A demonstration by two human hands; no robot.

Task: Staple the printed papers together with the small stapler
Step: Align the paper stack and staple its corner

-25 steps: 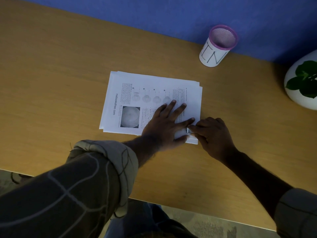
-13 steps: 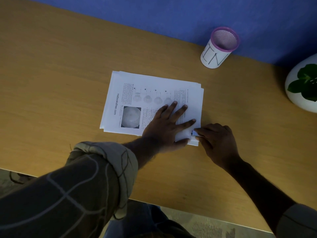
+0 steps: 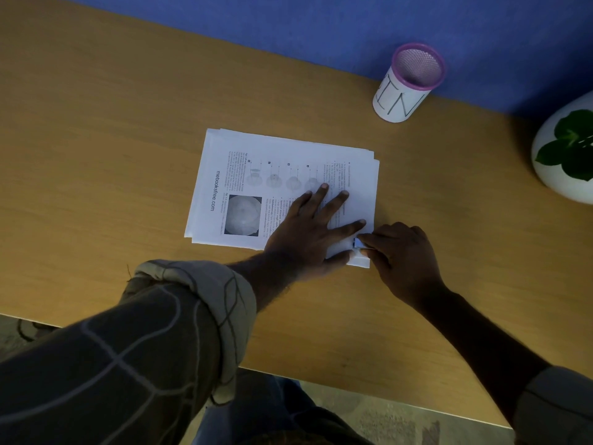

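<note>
A wooden desk (image 3: 96, 155) is seen from above, backed by a blue wall (image 3: 321, 24). At lower left, a rolled patterned sleeve (image 3: 192, 316) is seen on the left forearm.

Near the desk's middle a stack of printed papers (image 3: 256, 162) is laid flat, sheets slightly fanned at the far edge. Its long axis is run left to right, tilted a little downward toward the right; the print is turned sideways, the page's foot with a web address toward the left, its head toward the right. A round greyish photograph is printed in the near-left part.

The left hand (image 3: 308, 232) is spread flat, palm down, on the right half of the top sheet, fingers splayed toward the far right, nothing gripped.

At the stack's near-right corner the small stapler (image 3: 358, 243) is mostly hidden; only a pale blue-white tip is seen, pointed left onto the sheets. It is pinched by the curled right hand (image 3: 401, 252), knuckles up, just beside the left thumb.

Further right, by the wall, a white pen cup (image 3: 398, 104) with a purple mesh rim is stood upright. At the right edge a white pot (image 3: 552, 175) with green leaves is partly cut off
</note>
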